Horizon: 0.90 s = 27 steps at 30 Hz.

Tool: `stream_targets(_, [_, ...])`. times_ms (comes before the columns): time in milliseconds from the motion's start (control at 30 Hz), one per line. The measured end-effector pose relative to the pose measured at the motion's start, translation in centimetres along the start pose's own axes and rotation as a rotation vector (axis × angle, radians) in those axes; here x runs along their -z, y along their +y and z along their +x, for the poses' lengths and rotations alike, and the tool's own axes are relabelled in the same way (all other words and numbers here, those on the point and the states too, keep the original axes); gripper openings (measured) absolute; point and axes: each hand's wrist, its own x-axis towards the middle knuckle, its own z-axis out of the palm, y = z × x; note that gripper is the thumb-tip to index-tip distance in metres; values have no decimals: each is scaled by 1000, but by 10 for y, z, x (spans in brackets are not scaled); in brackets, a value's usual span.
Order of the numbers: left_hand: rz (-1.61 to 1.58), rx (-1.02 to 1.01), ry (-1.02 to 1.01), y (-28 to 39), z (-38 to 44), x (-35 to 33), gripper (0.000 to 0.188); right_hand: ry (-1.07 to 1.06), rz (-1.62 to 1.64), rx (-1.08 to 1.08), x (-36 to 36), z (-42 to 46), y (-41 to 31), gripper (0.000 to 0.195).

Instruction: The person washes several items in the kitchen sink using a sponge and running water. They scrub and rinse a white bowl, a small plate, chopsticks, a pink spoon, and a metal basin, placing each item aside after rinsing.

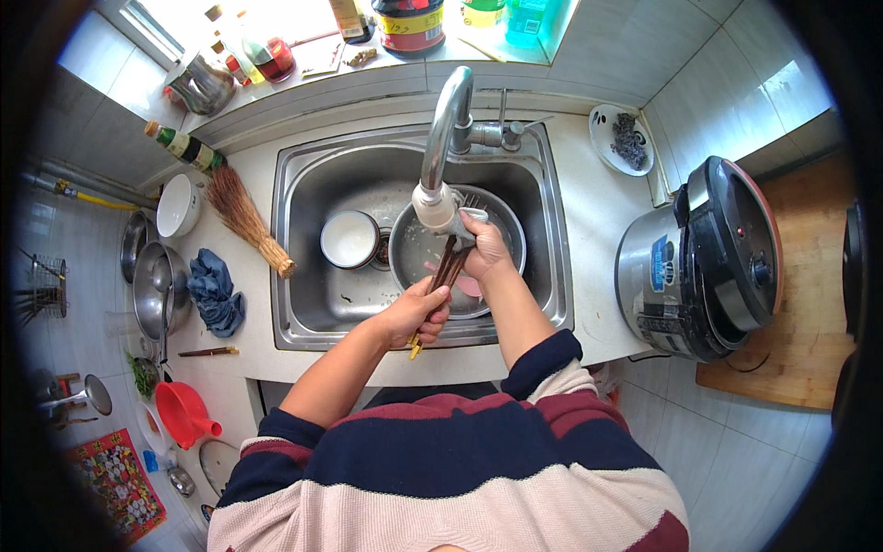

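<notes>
My left hand (416,314) is closed around a bundle of dark chopsticks (448,265) with yellowish ends, over the sink's front edge. My right hand (486,247) grips a grey-white cloth (463,228) at the bundle's far end, beneath the faucet spout (434,207). Below both hands, a round metal basin (509,221) stands in the stainless steel sink (310,314). It holds cloudy water, a pink utensil (469,286) and some thin-tined pieces, partly hidden. Left of the basin is a white bowl (350,238), apparently stacked on another.
A straw brush (245,210), blue cloth (212,293), chopsticks (208,351), white bowl (178,205) and metal bowls (181,303) lie left. A plate with a dark scrubber (603,138) and an electric pressure cooker (648,276) stand right. Bottles and a jar (410,31) line the windowsill.
</notes>
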Motion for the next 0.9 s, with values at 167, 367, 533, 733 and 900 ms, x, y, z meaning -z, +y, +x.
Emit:
stream_targets(167, [-150, -7, -95, -23, 2, 11, 20, -119, 23, -194, 7, -6, -3, 16])
stream_targets(367, [-268, 51, -190, -30, -1, 10, 22, -128, 220, -33, 25, 13, -11, 14])
stream_targets(533, [50, -24, 61, -24, 3, 3, 17, 119, -183, 57, -10, -15, 7, 20])
stream_targets(733, [19, 12, -10, -14, -2, -5, 15, 82, 27, 89, 11, 16, -16, 26])
stream_targets(900, [125, -66, 162, -26, -11, -2, 16, 304, 127, 400, 29, 21, -75, 22])
